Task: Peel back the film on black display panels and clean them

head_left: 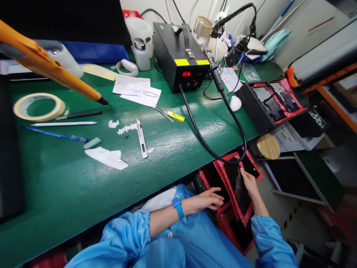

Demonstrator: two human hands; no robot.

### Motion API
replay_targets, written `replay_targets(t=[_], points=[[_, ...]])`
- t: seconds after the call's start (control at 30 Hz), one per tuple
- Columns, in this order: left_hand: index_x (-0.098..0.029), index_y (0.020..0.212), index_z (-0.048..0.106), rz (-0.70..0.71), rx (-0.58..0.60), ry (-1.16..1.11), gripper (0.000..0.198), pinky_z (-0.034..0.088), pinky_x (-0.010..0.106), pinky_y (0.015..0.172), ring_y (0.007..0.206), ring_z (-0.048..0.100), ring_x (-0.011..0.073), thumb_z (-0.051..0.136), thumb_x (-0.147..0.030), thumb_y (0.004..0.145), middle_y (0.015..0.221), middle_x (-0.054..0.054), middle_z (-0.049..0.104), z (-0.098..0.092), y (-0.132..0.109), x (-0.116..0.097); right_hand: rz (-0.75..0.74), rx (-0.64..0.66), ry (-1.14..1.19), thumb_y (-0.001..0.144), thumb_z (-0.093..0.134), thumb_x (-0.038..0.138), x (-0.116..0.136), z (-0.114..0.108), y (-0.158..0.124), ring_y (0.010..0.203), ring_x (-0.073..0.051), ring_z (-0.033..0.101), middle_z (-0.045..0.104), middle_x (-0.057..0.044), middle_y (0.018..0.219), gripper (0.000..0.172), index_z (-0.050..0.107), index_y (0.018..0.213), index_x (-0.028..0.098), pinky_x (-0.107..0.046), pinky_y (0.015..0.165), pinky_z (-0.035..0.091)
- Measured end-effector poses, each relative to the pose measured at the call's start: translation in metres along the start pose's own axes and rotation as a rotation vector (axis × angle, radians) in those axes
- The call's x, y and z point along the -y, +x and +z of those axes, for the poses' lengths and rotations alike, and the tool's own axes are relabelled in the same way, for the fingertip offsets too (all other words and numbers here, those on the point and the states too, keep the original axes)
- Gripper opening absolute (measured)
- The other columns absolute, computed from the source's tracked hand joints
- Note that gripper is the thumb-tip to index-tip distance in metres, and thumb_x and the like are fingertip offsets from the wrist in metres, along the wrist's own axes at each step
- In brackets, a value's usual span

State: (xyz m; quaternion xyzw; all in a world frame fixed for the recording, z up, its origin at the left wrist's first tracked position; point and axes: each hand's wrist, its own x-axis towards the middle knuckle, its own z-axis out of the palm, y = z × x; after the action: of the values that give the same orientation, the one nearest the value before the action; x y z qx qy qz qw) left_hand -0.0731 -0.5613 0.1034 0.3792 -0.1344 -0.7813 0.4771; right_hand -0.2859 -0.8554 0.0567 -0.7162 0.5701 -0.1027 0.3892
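Below the table's right front edge, my right hand grips the upper edge of a flat dark panel with a red border, thumb on its face. The panel is tilted over other red-bordered dark panels stacked beneath. To its left, my left hand, with a blue band on the wrist, reaches over the stack. Its fingers are apart with nothing in them. Whether its fingertips touch a panel I cannot tell.
On the green table lie a craft knife, a tape roll, pens and paper scraps. A black soldering station stands behind, its thick cable looping past the front edge above the panels. An orange tool hangs at left.
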Motion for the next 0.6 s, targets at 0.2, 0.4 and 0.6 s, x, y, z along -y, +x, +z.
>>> replay_targets(t=[0.2, 0.4, 0.6], points=[[-0.020, 0.154, 0.070, 0.091, -0.019, 0.367, 0.047, 0.071, 0.055, 0.106, 0.123, 0.082, 0.0314, 0.076, -0.047, 0.116, 0.146, 0.014, 0.079, -0.012, 0.011, 0.009, 0.069, -0.086, 0.047, 0.115, 0.079, 0.057, 0.003, -0.034, 0.028, 0.098, -0.022, 0.079, 0.079, -0.005, 0.116, 0.041, 0.078, 0.124, 0.017, -0.040, 0.088, 0.070], [-0.021, 0.167, 0.062, 0.331, -0.088, 0.905, 0.056, 0.064, 0.062, 0.121, 0.140, 0.077, 0.0359, 0.076, -0.033, 0.115, 0.167, 0.019, 0.070, -0.015, 0.021, 0.004, 0.086, -0.022, 0.059, 0.115, 0.081, 0.053, -0.006, -0.013, 0.028, 0.105, -0.025, 0.079, 0.078, -0.007, 0.125, 0.040, 0.077, 0.131, 0.017, -0.042, 0.092, 0.071], [-0.016, 0.164, 0.070, 0.591, -0.052, 1.461, 0.060, 0.034, 0.060, 0.147, 0.178, 0.047, 0.0392, 0.075, -0.009, 0.104, 0.185, 0.023, 0.057, -0.005, 0.052, -0.014, 0.026, -0.065, 0.037, 0.114, 0.081, 0.053, 0.004, -0.019, 0.035, 0.111, -0.027, 0.079, 0.078, -0.008, 0.130, 0.041, 0.077, 0.135, 0.017, -0.044, 0.095, 0.071]])
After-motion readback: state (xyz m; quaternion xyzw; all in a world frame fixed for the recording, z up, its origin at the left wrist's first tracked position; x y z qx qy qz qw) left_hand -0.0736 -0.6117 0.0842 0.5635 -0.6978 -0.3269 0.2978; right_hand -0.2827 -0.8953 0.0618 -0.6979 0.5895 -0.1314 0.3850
